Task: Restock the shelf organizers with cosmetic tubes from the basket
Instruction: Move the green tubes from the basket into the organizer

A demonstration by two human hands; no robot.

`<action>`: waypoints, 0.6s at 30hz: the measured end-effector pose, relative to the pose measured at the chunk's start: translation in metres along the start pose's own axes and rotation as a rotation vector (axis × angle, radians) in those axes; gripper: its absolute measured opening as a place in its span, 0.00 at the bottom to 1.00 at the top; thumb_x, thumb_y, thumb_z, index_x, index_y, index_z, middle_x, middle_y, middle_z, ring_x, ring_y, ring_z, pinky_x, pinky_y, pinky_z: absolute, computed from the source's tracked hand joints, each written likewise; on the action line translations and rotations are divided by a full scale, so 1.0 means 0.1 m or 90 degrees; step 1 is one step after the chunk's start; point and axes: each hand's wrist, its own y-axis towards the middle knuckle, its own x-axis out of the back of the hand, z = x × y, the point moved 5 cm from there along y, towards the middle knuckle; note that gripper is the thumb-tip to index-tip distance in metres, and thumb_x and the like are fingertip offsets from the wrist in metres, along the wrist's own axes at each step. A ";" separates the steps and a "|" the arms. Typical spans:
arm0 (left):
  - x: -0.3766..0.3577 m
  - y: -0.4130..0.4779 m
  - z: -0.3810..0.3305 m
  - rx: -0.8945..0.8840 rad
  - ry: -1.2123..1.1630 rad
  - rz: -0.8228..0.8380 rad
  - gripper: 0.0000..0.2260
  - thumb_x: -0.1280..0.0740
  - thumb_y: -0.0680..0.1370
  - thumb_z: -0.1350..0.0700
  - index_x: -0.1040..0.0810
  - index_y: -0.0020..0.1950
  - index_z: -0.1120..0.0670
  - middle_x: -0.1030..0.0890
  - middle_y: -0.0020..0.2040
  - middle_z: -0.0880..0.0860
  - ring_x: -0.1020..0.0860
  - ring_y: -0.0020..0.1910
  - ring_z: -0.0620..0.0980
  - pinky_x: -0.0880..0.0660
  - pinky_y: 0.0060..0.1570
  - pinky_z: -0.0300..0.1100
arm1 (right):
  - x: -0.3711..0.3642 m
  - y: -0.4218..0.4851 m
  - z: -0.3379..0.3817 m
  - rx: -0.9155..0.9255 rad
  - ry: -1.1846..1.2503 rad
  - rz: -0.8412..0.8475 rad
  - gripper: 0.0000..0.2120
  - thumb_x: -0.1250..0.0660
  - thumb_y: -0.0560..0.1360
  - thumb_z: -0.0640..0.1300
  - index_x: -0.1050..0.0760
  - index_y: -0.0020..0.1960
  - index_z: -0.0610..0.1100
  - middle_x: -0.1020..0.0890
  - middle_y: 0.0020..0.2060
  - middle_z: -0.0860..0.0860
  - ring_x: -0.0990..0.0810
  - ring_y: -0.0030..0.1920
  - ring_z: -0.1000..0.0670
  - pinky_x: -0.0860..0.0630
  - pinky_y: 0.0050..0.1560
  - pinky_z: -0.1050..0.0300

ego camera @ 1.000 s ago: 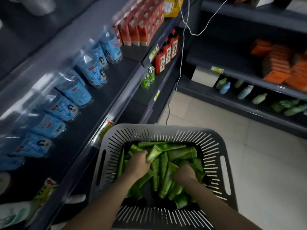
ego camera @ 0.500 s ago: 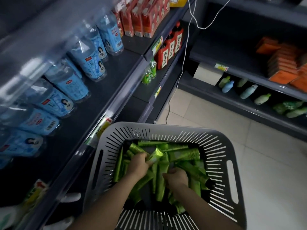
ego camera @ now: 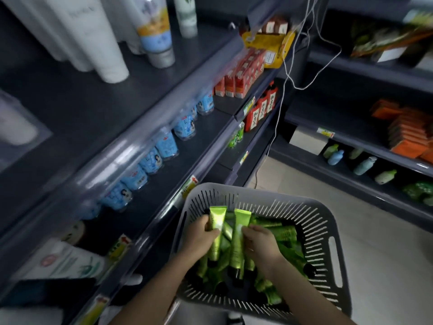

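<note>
A grey slotted basket (ego camera: 311, 221) sits low in front of me, holding several green cosmetic tubes (ego camera: 284, 232) with black caps. My left hand (ego camera: 199, 235) grips one green tube (ego camera: 216, 227) upright, crimped end up. Beside it, my right hand (ego camera: 260, 245) holds a second green tube (ego camera: 239, 245) the same way. Both tubes are lifted above the pile inside the basket. A clear shelf organizer (ego camera: 16, 134) shows at the far left on the upper shelf, blurred.
Dark shelving runs along the left: white tubes (ego camera: 100, 45) on the upper shelf, blue bottles (ego camera: 164, 146) below, red cartons (ego camera: 241, 76) farther along. A white cable (ego camera: 281, 95) hangs at the corner. Shelves on the right hold orange packs (ego camera: 407, 134) and small bottles. Pale floor tiles lie right of the basket.
Both hands were digging in the pile; now each has raised one green tube upright. My view has tilted up, bringing the upper shelf with white tubes into sight.
</note>
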 end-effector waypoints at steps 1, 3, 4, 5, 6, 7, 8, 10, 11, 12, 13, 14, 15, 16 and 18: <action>0.08 -0.09 -0.08 -0.018 -0.023 -0.007 0.08 0.33 0.74 0.52 0.23 0.48 0.56 0.18 0.45 0.55 0.21 0.44 0.52 0.25 0.46 0.48 | -0.07 -0.10 0.11 0.021 0.006 0.015 0.12 0.36 0.75 0.35 0.26 0.35 0.45 0.28 0.26 0.50 0.28 0.26 0.54 0.33 0.28 0.61; 0.29 -0.29 -0.22 -0.065 -0.061 -0.036 0.19 0.34 0.68 0.42 0.24 0.46 0.58 0.19 0.43 0.58 0.22 0.41 0.52 0.26 0.46 0.52 | -0.22 -0.30 0.31 0.067 0.009 0.047 0.13 0.35 0.74 0.34 0.25 0.32 0.45 0.27 0.27 0.50 0.28 0.27 0.54 0.32 0.31 0.60; 0.41 -0.40 -0.28 -0.084 -0.082 -0.054 0.25 0.35 0.65 0.39 0.24 0.46 0.60 0.19 0.44 0.60 0.22 0.42 0.52 0.26 0.48 0.53 | -0.30 -0.41 0.39 0.085 0.003 0.061 0.13 0.35 0.74 0.34 0.26 0.32 0.45 0.27 0.28 0.49 0.28 0.28 0.53 0.32 0.33 0.60; 0.54 -0.51 -0.33 -0.105 -0.100 -0.073 0.28 0.36 0.64 0.37 0.23 0.47 0.61 0.19 0.45 0.61 0.21 0.43 0.53 0.26 0.48 0.54 | -0.37 -0.52 0.47 0.105 0.000 0.075 0.11 0.34 0.74 0.35 0.26 0.34 0.46 0.27 0.30 0.48 0.28 0.30 0.52 0.32 0.34 0.58; 0.68 -0.63 -0.38 -0.125 -0.107 -0.088 0.28 0.37 0.64 0.37 0.22 0.48 0.60 0.19 0.46 0.61 0.20 0.45 0.55 0.26 0.49 0.54 | -0.45 -0.64 0.56 0.123 0.001 0.093 0.09 0.34 0.74 0.36 0.25 0.37 0.45 0.27 0.31 0.47 0.27 0.31 0.52 0.31 0.35 0.58; 0.82 -0.77 -0.45 -0.144 -0.108 -0.104 0.25 0.36 0.66 0.38 0.21 0.48 0.58 0.18 0.46 0.59 0.20 0.46 0.55 0.26 0.49 0.53 | -0.55 -0.77 0.64 0.139 0.005 0.116 0.07 0.34 0.75 0.36 0.24 0.39 0.44 0.27 0.32 0.46 0.27 0.32 0.51 0.30 0.34 0.58; 0.97 -0.91 -0.51 -0.155 -0.105 -0.123 0.22 0.36 0.68 0.39 0.21 0.48 0.57 0.18 0.45 0.57 0.20 0.45 0.54 0.26 0.49 0.51 | -0.65 -0.89 0.72 0.153 0.009 0.145 0.05 0.35 0.75 0.37 0.24 0.41 0.43 0.26 0.32 0.46 0.27 0.33 0.50 0.28 0.33 0.58; 1.26 -1.19 -0.60 -0.186 -0.092 -0.165 0.20 0.37 0.69 0.40 0.23 0.45 0.57 0.20 0.39 0.53 0.23 0.39 0.50 0.27 0.43 0.48 | -0.89 -1.18 0.86 0.189 -0.001 0.205 0.06 0.35 0.76 0.37 0.22 0.41 0.41 0.24 0.33 0.44 0.26 0.34 0.48 0.27 0.34 0.57; 1.39 -1.33 -0.64 -0.205 -0.085 -0.185 0.19 0.37 0.70 0.41 0.25 0.43 0.58 0.23 0.35 0.51 0.26 0.35 0.47 0.30 0.39 0.46 | -1.03 -1.33 0.92 0.212 -0.020 0.234 0.08 0.35 0.76 0.37 0.21 0.40 0.42 0.24 0.33 0.44 0.25 0.34 0.47 0.27 0.35 0.56; 1.51 -1.49 -0.67 -0.224 -0.078 -0.208 0.17 0.36 0.72 0.43 0.26 0.41 0.58 0.26 0.33 0.48 0.29 0.32 0.44 0.32 0.37 0.43 | -1.17 -1.48 0.96 0.239 -0.047 0.261 0.09 0.35 0.75 0.38 0.20 0.38 0.44 0.23 0.34 0.43 0.25 0.35 0.47 0.28 0.36 0.55; 1.63 -1.63 -0.69 -0.242 -0.064 -0.232 0.14 0.34 0.74 0.46 0.28 0.39 0.56 0.28 0.31 0.46 0.31 0.31 0.42 0.34 0.36 0.40 | -1.31 -1.64 1.00 0.266 -0.072 0.288 0.09 0.34 0.75 0.39 0.19 0.38 0.45 0.23 0.35 0.43 0.24 0.36 0.46 0.28 0.38 0.54; 1.74 -1.80 -0.72 -0.259 -0.049 -0.256 0.11 0.33 0.75 0.50 0.28 0.37 0.54 0.28 0.31 0.45 0.31 0.30 0.40 0.35 0.34 0.36 | -1.46 -1.79 1.03 0.291 -0.088 0.316 0.08 0.34 0.75 0.40 0.19 0.40 0.45 0.23 0.36 0.42 0.25 0.37 0.45 0.28 0.39 0.53; 1.86 -1.95 -0.75 -0.276 -0.041 -0.278 0.09 0.32 0.76 0.51 0.28 0.37 0.52 0.28 0.30 0.44 0.31 0.31 0.39 0.34 0.34 0.35 | -1.60 -1.93 1.07 0.313 -0.096 0.339 0.07 0.34 0.75 0.40 0.19 0.41 0.45 0.23 0.37 0.41 0.25 0.38 0.45 0.28 0.40 0.52; 1.98 -2.11 -0.77 -0.296 -0.039 -0.298 0.08 0.32 0.75 0.50 0.27 0.38 0.51 0.27 0.31 0.44 0.30 0.32 0.39 0.32 0.35 0.36 | -1.73 -2.06 1.11 0.334 -0.098 0.359 0.06 0.34 0.76 0.40 0.19 0.42 0.43 0.23 0.36 0.42 0.25 0.37 0.45 0.28 0.39 0.53; 2.20 -2.41 -0.80 -0.337 -0.037 -0.336 0.11 0.34 0.73 0.44 0.26 0.42 0.52 0.25 0.34 0.45 0.26 0.35 0.44 0.28 0.41 0.45 | -2.00 -2.34 1.18 0.373 -0.096 0.405 0.06 0.35 0.76 0.39 0.20 0.45 0.40 0.21 0.35 0.43 0.24 0.35 0.47 0.27 0.35 0.57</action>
